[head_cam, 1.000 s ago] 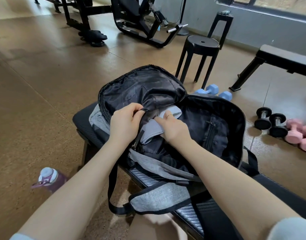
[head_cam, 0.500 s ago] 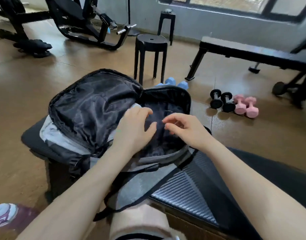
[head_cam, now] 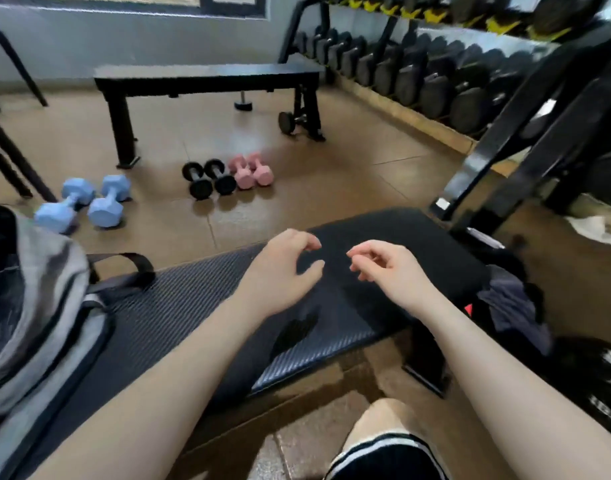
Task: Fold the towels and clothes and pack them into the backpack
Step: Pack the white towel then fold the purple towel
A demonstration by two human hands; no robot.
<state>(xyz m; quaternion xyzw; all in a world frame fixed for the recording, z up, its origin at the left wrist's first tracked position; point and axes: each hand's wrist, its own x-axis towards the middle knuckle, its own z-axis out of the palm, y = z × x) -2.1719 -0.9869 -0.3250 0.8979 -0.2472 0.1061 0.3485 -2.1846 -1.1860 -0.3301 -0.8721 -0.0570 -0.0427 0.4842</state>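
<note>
The grey and black backpack [head_cam: 37, 306] lies at the left edge of the black padded bench [head_cam: 383, 237], only partly in view, and its inside cannot be seen. My left hand [head_cam: 283, 271] and my right hand [head_cam: 383, 268] hover side by side above the bench's right half, well to the right of the backpack. Both have loosely curled fingers and hold nothing. A crumpled dark garment [head_cam: 511, 306] hangs off the bench's right end, to the right of my right hand.
On the brown floor beyond the bench lie two blue dumbbells [head_cam: 82, 206], two small black ones [head_cam: 209, 180] and two pink ones [head_cam: 250, 169]. A black flat bench [head_cam: 207, 77] stands behind them. A dumbbell rack [head_cam: 470, 74] fills the right side.
My view has swung right, so the backpack slid to the left edge. Both hands left the backpack's opening and moved right over the bare bench pad, empty.
</note>
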